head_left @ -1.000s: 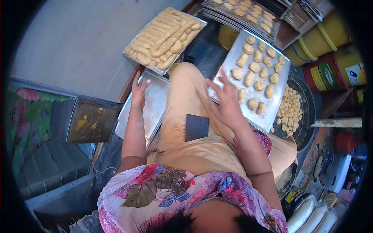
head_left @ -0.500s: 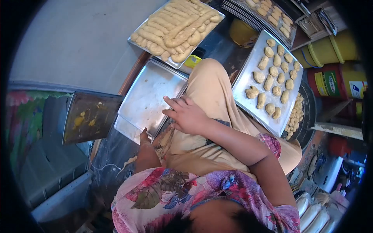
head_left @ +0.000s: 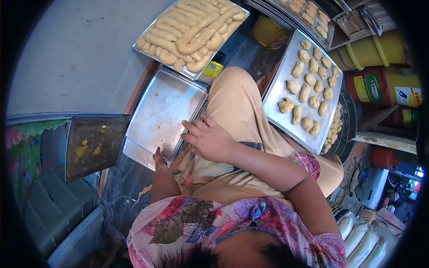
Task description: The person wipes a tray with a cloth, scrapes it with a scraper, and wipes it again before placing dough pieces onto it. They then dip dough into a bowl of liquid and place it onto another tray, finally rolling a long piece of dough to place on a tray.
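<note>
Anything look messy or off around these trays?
Yellow smears mark the dark panel at left, so it looks dirty. The upper bare tray sits offset from the lower tray, leaving its edge exposed.

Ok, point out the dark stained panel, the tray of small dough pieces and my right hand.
Dark stained panel (head_left: 95,145), head view: middle of its face.
Tray of small dough pieces (head_left: 314,142), head view: bare lower end.
Right hand (head_left: 212,142), head view: back of the hand.

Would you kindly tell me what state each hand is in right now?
Left hand: at the near end of the stacked trays; grip cannot be told.
Right hand: open, beside the trays, nothing visible in it.
</note>
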Tool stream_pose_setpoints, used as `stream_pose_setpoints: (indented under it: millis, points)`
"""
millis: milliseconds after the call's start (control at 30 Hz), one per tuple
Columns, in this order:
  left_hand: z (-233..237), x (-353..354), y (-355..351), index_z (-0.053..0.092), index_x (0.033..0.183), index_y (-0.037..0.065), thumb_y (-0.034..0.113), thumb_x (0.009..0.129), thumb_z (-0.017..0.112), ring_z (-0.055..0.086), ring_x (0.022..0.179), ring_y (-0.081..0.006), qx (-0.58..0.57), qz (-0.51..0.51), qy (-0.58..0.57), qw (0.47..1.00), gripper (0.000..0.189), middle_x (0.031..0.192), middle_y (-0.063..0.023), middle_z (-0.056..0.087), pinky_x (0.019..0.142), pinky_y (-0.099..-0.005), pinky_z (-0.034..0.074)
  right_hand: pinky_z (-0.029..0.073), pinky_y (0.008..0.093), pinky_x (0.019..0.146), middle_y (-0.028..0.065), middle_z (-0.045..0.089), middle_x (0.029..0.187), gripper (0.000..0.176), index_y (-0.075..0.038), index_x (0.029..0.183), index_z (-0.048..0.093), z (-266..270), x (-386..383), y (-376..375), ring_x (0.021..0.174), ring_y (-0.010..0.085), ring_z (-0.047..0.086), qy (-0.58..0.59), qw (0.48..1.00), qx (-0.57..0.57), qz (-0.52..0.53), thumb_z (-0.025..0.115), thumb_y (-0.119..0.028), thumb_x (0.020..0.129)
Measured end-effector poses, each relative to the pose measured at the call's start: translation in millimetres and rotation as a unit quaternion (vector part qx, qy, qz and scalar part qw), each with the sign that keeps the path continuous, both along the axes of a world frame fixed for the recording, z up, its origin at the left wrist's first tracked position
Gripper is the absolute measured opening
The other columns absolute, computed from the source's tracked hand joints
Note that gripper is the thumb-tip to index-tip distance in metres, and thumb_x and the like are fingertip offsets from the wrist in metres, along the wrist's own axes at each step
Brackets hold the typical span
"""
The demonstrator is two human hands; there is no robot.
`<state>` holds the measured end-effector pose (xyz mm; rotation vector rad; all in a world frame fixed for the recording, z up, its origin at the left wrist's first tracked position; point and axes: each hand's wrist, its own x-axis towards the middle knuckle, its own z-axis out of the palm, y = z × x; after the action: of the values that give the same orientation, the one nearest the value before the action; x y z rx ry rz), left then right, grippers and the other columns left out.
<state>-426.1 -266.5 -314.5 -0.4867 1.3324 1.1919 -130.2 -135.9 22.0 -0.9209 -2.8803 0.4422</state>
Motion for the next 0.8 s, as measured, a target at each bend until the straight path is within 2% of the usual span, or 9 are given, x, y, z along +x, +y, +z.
stream_pose_setpoints:
  millis: [167, 367, 433, 533, 633, 800]
  points:
    - [1.3, 4.0, 0.0, 0.043, 0.133, 0.0, 0.039, 0.085, 0.058, 0.05, 0.118, -0.0346, -0.006, 0.016, 0.017, 1.0, 0.064, 0.13, -0.018, 0.052, 0.102, -0.0476, 0.038, 0.028, 0.0456, 0.107, 0.0107, 0.044, 0.138, 0.045, -0.013, 0.122, 0.054, 0.9, -0.1, 2.6, 0.123, 0.0239, 0.044, 0.003, 1.0, -0.001, 0.005, 0.063, -0.029, 0.081]
    - [32.0, 22.9, 24.9, 0.044, 0.133, 0.001, 0.043, 0.085, 0.057, 0.05, 0.119, -0.0343, 0.028, 0.034, 0.0, 0.999, 0.064, 0.13, -0.0176, 0.052, 0.102, -0.0471, 0.037, 0.027, 0.0449, 0.107, 0.0105, 0.046, 0.136, 0.045, -0.012, 0.122, 0.054, 1.2, 0.5, 1.6, 0.122, 0.0238, 0.045, 0.02, 1.0, -0.018, 0.005, 0.062, -0.028, 0.081]
    - [26.3, 25.0, 32.9, 0.044, 0.133, 0.001, 0.044, 0.086, 0.056, 0.049, 0.119, -0.0342, 0.027, 0.033, 0.01, 0.999, 0.065, 0.13, -0.0175, 0.052, 0.103, -0.0469, 0.037, 0.027, 0.0446, 0.107, 0.0103, 0.046, 0.135, 0.045, -0.012, 0.122, 0.054, 0.1, 0.8, 2.0, 0.121, 0.0237, 0.045, 0.034, 0.999, -0.014, 0.004, 0.063, -0.028, 0.081]
    - [-13.1, 17.9, 34.8, 0.037, 0.136, -0.003, 0.053, 0.081, 0.058, 0.051, 0.119, -0.0339, -0.008, 0.011, 0.044, 0.999, 0.081, 0.132, -0.0201, 0.049, 0.102, -0.046, 0.039, 0.028, 0.0444, 0.106, 0.0102, 0.047, 0.135, 0.045, -0.013, 0.122, 0.054, -1.8, 0.7, 2.5, 0.12, 0.0237, 0.046, 0.042, 0.999, -0.014, 0.004, 0.063, -0.028, 0.08]
    - [2.2, 11.2, 26.5, 0.036, 0.139, 0.005, 0.059, 0.081, 0.056, 0.044, 0.124, -0.0335, 0.056, -0.019, -0.064, 0.996, 0.082, 0.138, -0.0159, 0.044, 0.106, -0.0482, 0.032, 0.029, 0.0443, 0.106, 0.0105, 0.047, 0.134, 0.045, -0.013, 0.122, 0.054, 1.6, 3.5, 3.9, 0.12, 0.0237, 0.046, 0.051, 0.998, -0.026, 0.004, 0.062, -0.028, 0.08]
    - [-6.2, -0.9, 19.5, 0.028, 0.143, 0.007, 0.066, 0.074, 0.06, 0.036, 0.129, -0.032, -0.108, -0.046, 0.048, 0.992, 0.096, 0.141, -0.0147, 0.038, 0.107, -0.0511, 0.024, 0.027, 0.0458, 0.106, 0.0128, 0.047, 0.135, 0.043, -0.011, 0.121, 0.053, 4.8, 6.4, 6.7, 0.123, 0.0251, 0.045, 0.054, 0.997, -0.048, 0.006, 0.061, -0.025, 0.081]
